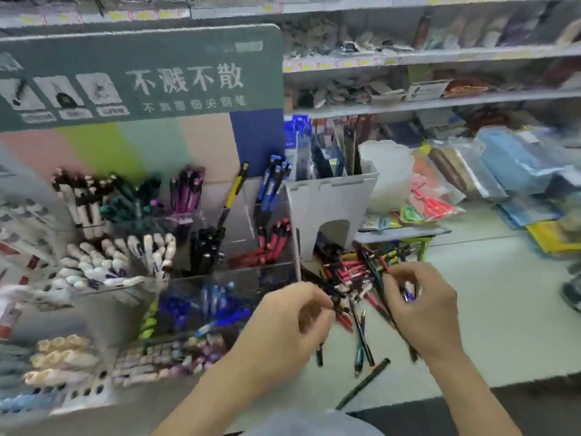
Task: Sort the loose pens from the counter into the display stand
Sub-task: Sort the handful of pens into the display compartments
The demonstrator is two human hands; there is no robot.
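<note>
While the head view was smeared by motion, the loose pens (pixel 352 278) plainly lay heaped on the counter (pixel 503 309), just right of the display stand (pixel 188 247) with its colour-sorted compartments. The left hand (pixel 292 322) curled its fingers and pinched dark pens at the heap's edge; the right hand (pixel 421 303) gripped several more. Such pens looked light, stiff and smooth, likely to slide in a bunch, so pinching mid-barrel seemed soundest.
</note>
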